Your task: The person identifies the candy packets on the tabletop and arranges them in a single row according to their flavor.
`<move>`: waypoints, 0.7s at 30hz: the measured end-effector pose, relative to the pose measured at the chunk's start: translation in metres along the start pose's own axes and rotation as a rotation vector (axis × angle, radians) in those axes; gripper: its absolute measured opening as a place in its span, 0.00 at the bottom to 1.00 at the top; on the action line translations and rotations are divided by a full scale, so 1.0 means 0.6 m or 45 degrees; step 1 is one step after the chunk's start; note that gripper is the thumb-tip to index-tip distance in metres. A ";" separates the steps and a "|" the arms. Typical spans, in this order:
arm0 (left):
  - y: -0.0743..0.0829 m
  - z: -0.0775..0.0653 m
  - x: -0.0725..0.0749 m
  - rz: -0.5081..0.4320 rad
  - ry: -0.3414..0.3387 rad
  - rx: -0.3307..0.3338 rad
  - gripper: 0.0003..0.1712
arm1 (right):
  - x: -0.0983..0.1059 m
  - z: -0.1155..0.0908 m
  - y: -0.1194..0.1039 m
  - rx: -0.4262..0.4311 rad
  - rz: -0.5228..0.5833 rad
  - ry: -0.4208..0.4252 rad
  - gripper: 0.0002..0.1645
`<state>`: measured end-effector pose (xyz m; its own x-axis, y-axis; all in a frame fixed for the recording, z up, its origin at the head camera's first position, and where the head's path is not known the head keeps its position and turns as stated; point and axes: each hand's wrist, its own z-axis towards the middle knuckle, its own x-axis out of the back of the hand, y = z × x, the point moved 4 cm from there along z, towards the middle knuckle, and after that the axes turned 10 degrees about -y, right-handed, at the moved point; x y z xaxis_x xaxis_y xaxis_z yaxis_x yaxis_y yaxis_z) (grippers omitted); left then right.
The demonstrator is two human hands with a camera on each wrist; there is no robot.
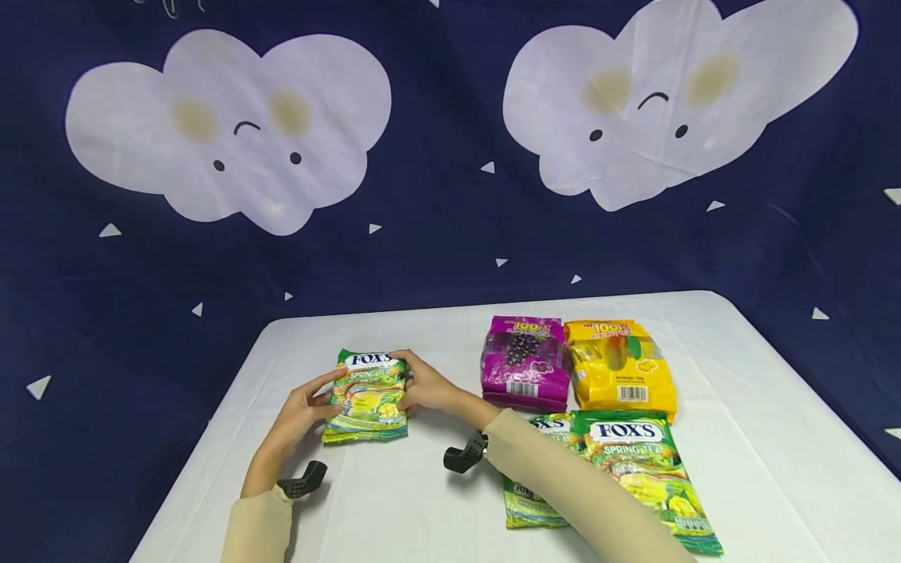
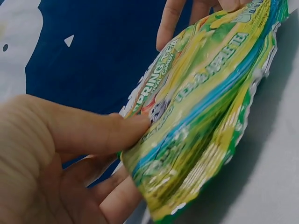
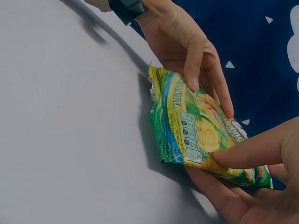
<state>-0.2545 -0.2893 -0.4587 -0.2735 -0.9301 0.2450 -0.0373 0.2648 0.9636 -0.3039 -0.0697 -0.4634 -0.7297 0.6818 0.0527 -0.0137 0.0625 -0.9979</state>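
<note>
A green and yellow Fox's Spring Tea candy bag (image 1: 367, 397) is held between both hands over the left part of the white table. On its left edge, my left hand (image 1: 299, 410) pinches it, the thumb on the printed front and the fingers behind, as the left wrist view shows at the thumb (image 2: 103, 130). My right hand (image 1: 431, 385) grips the opposite edge; in the right wrist view its thumb (image 3: 252, 151) lies on the front and fingers reach underneath. A shadow falls on the tabletop beneath the bag (image 3: 187, 126).
On the table's right side lie a purple grape candy bag (image 1: 526, 367), a yellow mango candy bag (image 1: 619, 367) and two more green Fox's bags, one nearer the edge (image 1: 644, 469), the other (image 1: 524, 508) partly hidden by my right sleeve. Behind the white table (image 1: 394, 508) hangs a dark blue cloud-print cloth (image 1: 436, 156).
</note>
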 end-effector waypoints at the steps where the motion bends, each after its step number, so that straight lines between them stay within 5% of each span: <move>1: 0.001 0.000 0.004 0.026 0.023 0.019 0.39 | -0.002 0.004 0.000 -0.005 -0.004 0.013 0.56; 10: 0.003 0.002 0.017 0.152 0.157 0.133 0.36 | -0.008 0.024 0.006 -0.007 -0.033 0.195 0.52; 21: -0.008 0.008 0.017 0.150 0.188 0.204 0.35 | -0.015 0.021 0.007 -0.051 -0.217 0.231 0.50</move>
<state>-0.2615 -0.2989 -0.4615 -0.1420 -0.9146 0.3787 -0.1689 0.3994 0.9011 -0.3063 -0.0847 -0.4687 -0.5841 0.7786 0.2293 -0.0964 0.2139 -0.9721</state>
